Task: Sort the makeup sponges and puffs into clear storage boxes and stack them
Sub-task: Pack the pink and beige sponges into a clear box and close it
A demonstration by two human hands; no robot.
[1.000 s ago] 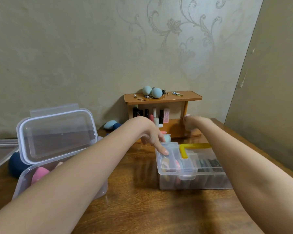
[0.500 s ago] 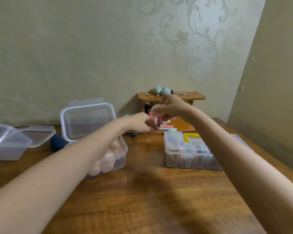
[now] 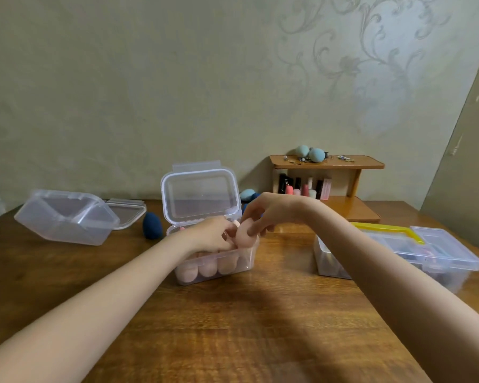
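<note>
Head view, right hand: the right hand [image 3: 268,214] reaches in from the right, its fingers pinched round a peach-coloured rounded makeup sponge [image 3: 244,236], held at the right end of the middle box's opening.
Head view, left hand: the left hand [image 3: 212,236] is curled over the box, fingertips down among the sponges; whether it grips one cannot be told.
Middle box: a clear plastic storage box [image 3: 213,268] stands on the brown wooden table [image 3: 233,327], its hinged clear lid [image 3: 201,193] raised upright at the back; peach sponges fill it along the front wall.
Left box: another clear plastic box [image 3: 67,217] lies tilted on the table, well to the left, with a flat clear lid [image 3: 127,212] just behind it.
Dark sponge: a navy blue egg-shaped sponge [image 3: 152,225] stands on the table between the two boxes.
Right box: a clear lidded organiser with a yellow handle [image 3: 398,244] sits behind the right forearm.
Shelf: a small wooden shelf [image 3: 327,163] against the wall carries two pale teal sponges [image 3: 310,153] on top and small cosmetics below.
</note>
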